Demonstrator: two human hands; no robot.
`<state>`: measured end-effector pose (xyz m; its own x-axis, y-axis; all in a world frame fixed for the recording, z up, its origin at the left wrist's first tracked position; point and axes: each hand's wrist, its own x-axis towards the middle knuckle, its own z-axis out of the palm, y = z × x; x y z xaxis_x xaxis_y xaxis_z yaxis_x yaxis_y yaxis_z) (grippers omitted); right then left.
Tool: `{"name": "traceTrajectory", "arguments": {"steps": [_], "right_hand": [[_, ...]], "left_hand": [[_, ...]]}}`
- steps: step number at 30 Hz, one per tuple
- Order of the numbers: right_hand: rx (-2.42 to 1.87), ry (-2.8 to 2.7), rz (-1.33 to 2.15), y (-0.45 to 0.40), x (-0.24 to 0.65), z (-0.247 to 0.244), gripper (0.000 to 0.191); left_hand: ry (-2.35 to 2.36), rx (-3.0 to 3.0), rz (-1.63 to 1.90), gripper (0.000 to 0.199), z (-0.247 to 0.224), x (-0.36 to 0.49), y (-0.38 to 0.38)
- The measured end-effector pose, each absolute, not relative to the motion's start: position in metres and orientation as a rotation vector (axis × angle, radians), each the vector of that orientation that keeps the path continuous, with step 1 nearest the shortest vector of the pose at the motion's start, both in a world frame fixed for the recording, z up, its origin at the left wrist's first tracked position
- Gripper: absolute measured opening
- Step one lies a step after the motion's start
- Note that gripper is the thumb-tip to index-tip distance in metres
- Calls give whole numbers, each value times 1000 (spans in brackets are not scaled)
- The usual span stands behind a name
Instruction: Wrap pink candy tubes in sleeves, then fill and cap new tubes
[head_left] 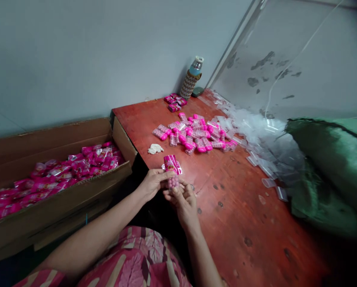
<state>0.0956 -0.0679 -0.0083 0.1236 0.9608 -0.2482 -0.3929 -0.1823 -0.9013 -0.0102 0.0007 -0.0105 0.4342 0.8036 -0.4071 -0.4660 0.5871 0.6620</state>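
The left hand (154, 182) pinches the bottle (173, 183) near the lower edge of its pink wrapper (170, 162), thumb on top; the right hand (184, 202) pinches the bottle's near end. It is held just above the table's (241, 215) edge, wrapper toward twelve o'clock. Whether the wrapper goes right round cannot be told. The risks look small but real: uneven pressure from the two thumbs could crease or skew the wrapper, and a loose pinch could drop the bottle into the dark gap at seven o'clock. The pile (193, 133) of bottles at one o'clock lies jumbled — a nudge could set some rolling — while the box (76, 199) at nine o'clock (well filled with pink packs (58, 169)) stands clear of both hands.
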Motion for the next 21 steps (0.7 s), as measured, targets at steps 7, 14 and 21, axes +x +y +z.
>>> {"name": "traceTrajectory", "arguments": {"steps": [7, 14, 21], "right_hand": [[-1139, -629, 1345, -55, 94, -11, 30], [-1209, -743, 1350, -52, 103, -6, 20], [-1347, -771, 1217, -55, 126, -8, 19]], "left_hand": [[660, 463, 796, 19, -9, -9, -14], [748, 365, 1317, 29, 5, -59, -2], [1190, 1521, 1124, 41, -17, -40, 17]]}}
